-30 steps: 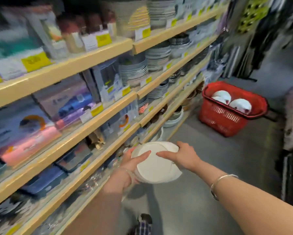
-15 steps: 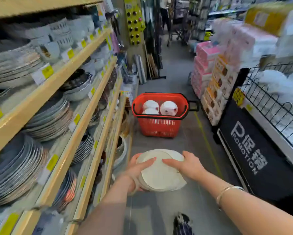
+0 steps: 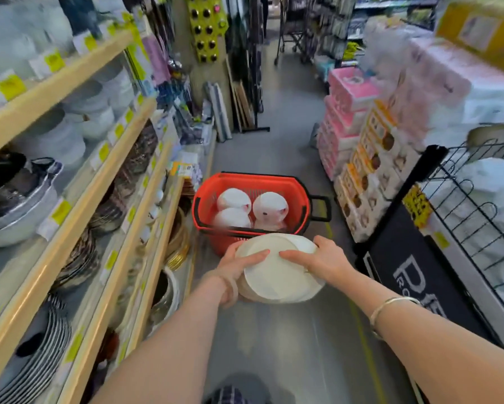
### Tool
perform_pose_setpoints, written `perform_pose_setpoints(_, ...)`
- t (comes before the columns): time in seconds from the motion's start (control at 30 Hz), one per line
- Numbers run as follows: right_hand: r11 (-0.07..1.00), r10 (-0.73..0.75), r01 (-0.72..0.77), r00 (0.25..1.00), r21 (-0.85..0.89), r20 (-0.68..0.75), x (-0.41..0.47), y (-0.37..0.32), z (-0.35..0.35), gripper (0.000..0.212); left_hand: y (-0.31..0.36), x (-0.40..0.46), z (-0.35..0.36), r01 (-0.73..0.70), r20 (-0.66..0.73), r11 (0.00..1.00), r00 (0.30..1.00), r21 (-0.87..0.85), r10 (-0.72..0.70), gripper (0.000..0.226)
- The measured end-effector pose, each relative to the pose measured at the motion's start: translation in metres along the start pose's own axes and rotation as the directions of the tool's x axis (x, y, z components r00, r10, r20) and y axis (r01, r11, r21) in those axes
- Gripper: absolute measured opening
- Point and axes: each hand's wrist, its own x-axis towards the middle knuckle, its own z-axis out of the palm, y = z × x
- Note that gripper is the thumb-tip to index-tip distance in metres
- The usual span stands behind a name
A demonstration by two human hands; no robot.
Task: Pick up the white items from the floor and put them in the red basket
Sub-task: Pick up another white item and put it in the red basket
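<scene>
I hold a small stack of white plates (image 3: 277, 272) in front of me with both hands. My left hand (image 3: 234, 271) grips its left side, thumb lying across the top. My right hand (image 3: 320, 262) grips its right side, thumb on top as well. The stack hangs just in front of the near rim of the red basket (image 3: 299, 189), which stands on the aisle floor. Inside the basket lie three white bowls (image 3: 269, 204), upside down.
Wooden shelves (image 3: 122, 147) packed with plates and bowls line the left side. On the right are stacked pink boxes (image 3: 349, 112), a black promotion sign (image 3: 414, 275) and a wire rack (image 3: 478, 205). The grey aisle floor (image 3: 288, 135) runs ahead past the basket.
I have turned from the shelves and come along the aisle. The basket is much closer now, and the plates in my hands reach its near rim.
</scene>
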Motion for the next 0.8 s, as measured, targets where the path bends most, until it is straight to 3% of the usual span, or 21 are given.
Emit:
perform_pose_setpoints(0.1, 1.0, 0.022, -0.022, 1.0, 0.007, 0.013, 0.057, -0.008, -0.004, 0.046, 0.029, 0.051, 0.003, 0.064, 0.031, 0.998, 0.997, 0.001, -0.064, 0.047)
perform_pose_setpoints(0.23, 0.997, 0.074, -0.075, 0.997, 0.033, 0.031, 0.15, -0.02, -0.002, 0.053, 0.074, 0.135, 0.001, 0.123, 0.029, 0.991, 0.992, 0.044, -0.124, 0.063)
perform_pose_setpoints(0.37, 0.987, 0.139, -0.143, 0.989, 0.069, 0.055, 0.236, -0.034, 0.003, 0.051, 0.12, 0.218, -0.001, 0.168, 0.019, 0.984, 0.985, 0.051, -0.169, 0.056)
perform_pose_setpoints(0.57, 0.958, 0.215, -0.234, 0.968, 0.165, 0.129, 0.337, -0.027, 0.007, 0.063, 0.152, 0.321, 0.004, 0.184, -0.024, 0.979, 0.983, 0.089, -0.182, 0.063)
perform_pose_setpoints(0.73, 0.945, 0.27, -0.299, 0.941, 0.131, 0.204, 0.428, -0.002, 0.011, 0.069, 0.158, 0.402, 0.019, 0.266, -0.06, 0.962, 0.963, 0.056, -0.263, 0.058)
perform_pose_setpoints(0.8, 0.944, 0.27, -0.307, 0.93, 0.123, 0.25, 0.463, 0.011, 0.014, 0.052, 0.156, 0.433, 0.023, 0.278, -0.086, 0.96, 0.958, 0.03, -0.274, 0.059)
